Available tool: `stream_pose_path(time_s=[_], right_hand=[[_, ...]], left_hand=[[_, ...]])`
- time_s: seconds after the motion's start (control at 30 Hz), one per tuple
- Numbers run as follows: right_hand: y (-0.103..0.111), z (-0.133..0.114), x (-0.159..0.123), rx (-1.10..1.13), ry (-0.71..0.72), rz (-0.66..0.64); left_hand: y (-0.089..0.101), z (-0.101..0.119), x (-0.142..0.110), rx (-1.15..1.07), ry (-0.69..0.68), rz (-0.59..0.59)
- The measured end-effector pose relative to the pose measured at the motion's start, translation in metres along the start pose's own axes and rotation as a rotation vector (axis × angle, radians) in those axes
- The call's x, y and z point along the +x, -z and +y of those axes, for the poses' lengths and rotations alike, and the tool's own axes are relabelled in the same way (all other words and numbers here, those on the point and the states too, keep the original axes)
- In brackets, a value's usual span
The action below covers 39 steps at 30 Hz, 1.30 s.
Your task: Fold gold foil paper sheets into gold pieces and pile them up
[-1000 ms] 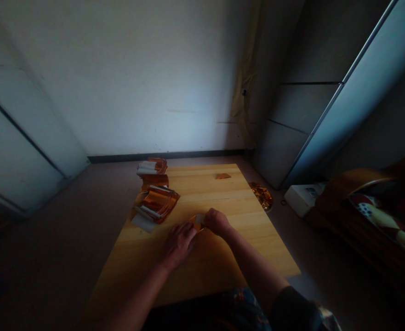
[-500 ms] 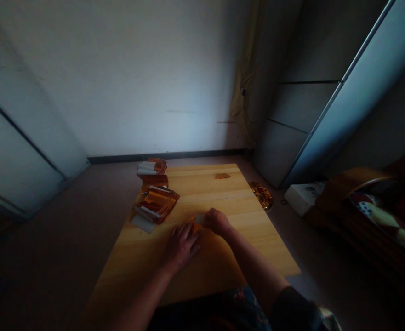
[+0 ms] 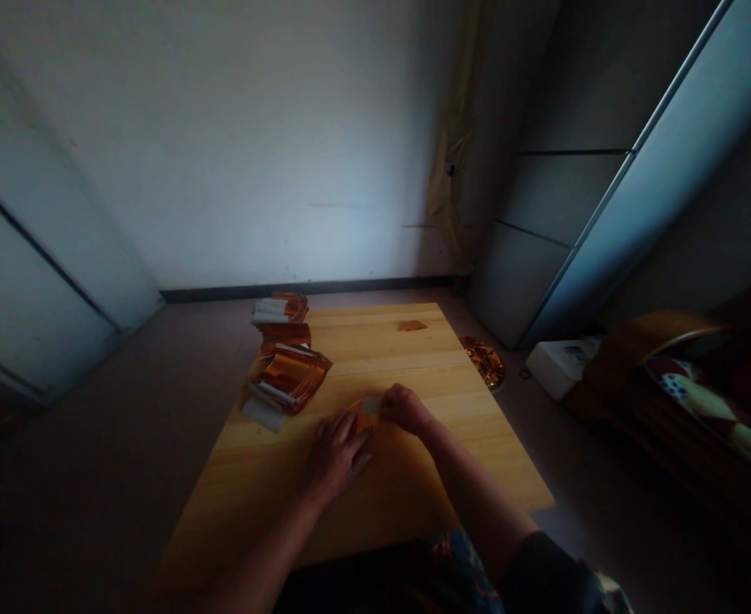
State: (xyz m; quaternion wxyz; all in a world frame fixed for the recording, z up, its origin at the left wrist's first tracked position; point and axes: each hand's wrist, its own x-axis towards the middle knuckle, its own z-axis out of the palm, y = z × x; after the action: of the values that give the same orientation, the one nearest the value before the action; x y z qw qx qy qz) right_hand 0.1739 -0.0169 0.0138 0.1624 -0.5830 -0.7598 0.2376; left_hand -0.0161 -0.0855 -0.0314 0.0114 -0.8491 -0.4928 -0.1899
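Both my hands are on a light wooden table (image 3: pixel 439 460), close together near its middle. Between them lies a small orange foil piece (image 3: pixel 366 416) with a white end. My right hand (image 3: pixel 406 409) pinches the piece from the right, and the fingers of my left hand (image 3: pixel 335 456) press on its near edge. Left of my hands, at the table's left edge, sits a curved stack of orange foil with white strips (image 3: pixel 286 375). Behind it are a smaller foil stack (image 3: pixel 282 335) and a bundle of white rolls with foil (image 3: pixel 279 309).
A small orange scrap (image 3: pixel 412 325) lies at the table's far end. Crumpled gold foil (image 3: pixel 485 362) sits on the floor beyond the right edge, near a white box (image 3: pixel 560 367). A wooden seat with patterned cloth (image 3: pixel 682 392) stands at right. Walls and cabinet panels stand behind.
My left hand has shifted slightly toward the foil piece, and more orange now shows below its white end. My right hand stays nearly in place, and the stacks have not moved.
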Motion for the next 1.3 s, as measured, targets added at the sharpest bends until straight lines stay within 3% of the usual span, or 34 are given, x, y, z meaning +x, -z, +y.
stream_pose_path(time_s=[0.23,0.37,0.57,0.83,1.13,1.3], right_hand=[[-0.005,-0.001,0.001,-0.128,0.022,0.001],[-0.009,0.0,-0.002,-0.239,0.132,-0.007],[-0.019,-0.006,-0.03,-0.365,0.244,0.082],[-0.028,-0.026,-0.062,-0.393,0.278,0.041],[-0.026,0.009,-0.039,-0.212,0.397,0.092],[-0.028,0.012,-0.033,-0.199,0.402,0.095]], left_hand=[[0.008,0.0,0.002,0.021,0.005,-0.027],[0.018,-0.005,0.011,-0.011,0.023,-0.061],[0.017,-0.016,0.029,-0.113,0.106,-0.079],[0.011,-0.023,0.038,-0.25,0.173,-0.097],[0.018,-0.03,0.039,-0.302,0.149,-0.204],[0.017,-0.031,0.039,-0.307,0.142,-0.22]])
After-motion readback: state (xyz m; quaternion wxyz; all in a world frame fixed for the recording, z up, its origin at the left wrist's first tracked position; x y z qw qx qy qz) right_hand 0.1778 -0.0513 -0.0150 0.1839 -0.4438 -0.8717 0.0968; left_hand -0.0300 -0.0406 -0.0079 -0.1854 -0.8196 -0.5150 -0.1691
